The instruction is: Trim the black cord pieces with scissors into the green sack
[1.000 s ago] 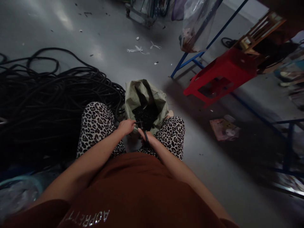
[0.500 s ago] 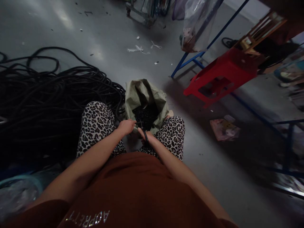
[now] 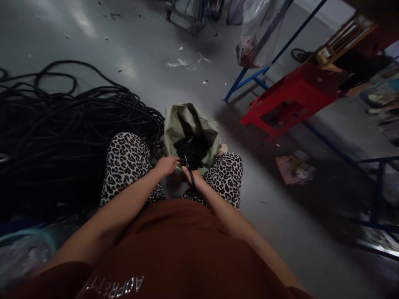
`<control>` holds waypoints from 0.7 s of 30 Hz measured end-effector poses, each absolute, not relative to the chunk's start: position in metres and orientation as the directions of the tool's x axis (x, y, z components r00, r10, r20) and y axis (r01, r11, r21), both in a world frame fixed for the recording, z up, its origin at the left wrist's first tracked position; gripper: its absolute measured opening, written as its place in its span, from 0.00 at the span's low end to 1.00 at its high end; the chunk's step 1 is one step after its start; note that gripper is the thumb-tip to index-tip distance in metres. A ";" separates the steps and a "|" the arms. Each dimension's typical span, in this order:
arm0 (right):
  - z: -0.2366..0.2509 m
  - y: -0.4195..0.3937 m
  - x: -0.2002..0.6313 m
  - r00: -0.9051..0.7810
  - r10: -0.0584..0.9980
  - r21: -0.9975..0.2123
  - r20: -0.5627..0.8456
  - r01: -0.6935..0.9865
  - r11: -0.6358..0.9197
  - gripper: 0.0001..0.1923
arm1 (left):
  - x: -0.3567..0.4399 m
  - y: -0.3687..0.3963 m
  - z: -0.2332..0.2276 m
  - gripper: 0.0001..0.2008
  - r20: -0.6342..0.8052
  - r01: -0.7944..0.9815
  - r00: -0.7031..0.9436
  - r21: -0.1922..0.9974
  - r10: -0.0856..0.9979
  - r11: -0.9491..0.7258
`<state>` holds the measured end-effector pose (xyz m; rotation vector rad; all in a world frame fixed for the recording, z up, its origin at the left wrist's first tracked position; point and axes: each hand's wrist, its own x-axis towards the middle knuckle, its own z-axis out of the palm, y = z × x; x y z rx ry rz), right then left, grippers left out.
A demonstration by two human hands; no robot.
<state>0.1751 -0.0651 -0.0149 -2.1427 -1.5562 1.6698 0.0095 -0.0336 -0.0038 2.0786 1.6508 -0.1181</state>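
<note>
I sit with my knees apart, and a green woven sack (image 3: 187,120) stands open between them, holding small black pieces (image 3: 191,151). My left hand (image 3: 166,165) grips a thin black cable end just over the sack's near rim. My right hand (image 3: 193,179) is closed on black scissors (image 3: 188,170), whose blades point up toward the cable. The two hands almost touch. A big tangled heap of black cable (image 3: 62,133) lies on the floor to my left, beside my left knee.
A red plastic stool (image 3: 289,97) lies tipped at the right beside blue metal frame legs (image 3: 249,79). A clear plastic bag (image 3: 258,33) hangs above them. A pink packet (image 3: 294,168) and white scraps (image 3: 181,64) lie on the grey floor.
The scissors in my right hand have tilted up slightly toward the cable end. My left hand stays where it was.
</note>
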 end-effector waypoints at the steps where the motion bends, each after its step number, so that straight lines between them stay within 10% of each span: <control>1: -0.016 -0.065 0.176 -0.074 0.686 -0.544 -0.724 0.673 -0.501 0.40 | 0.009 -0.033 -0.004 0.19 -0.352 0.935 0.268 0.320 0.897 -0.154; 21: -0.012 -0.064 0.177 -0.048 0.684 -0.503 -0.728 0.716 -0.485 0.37 | 0.004 -0.030 -0.006 0.17 -0.343 0.943 0.239 0.306 0.908 -0.133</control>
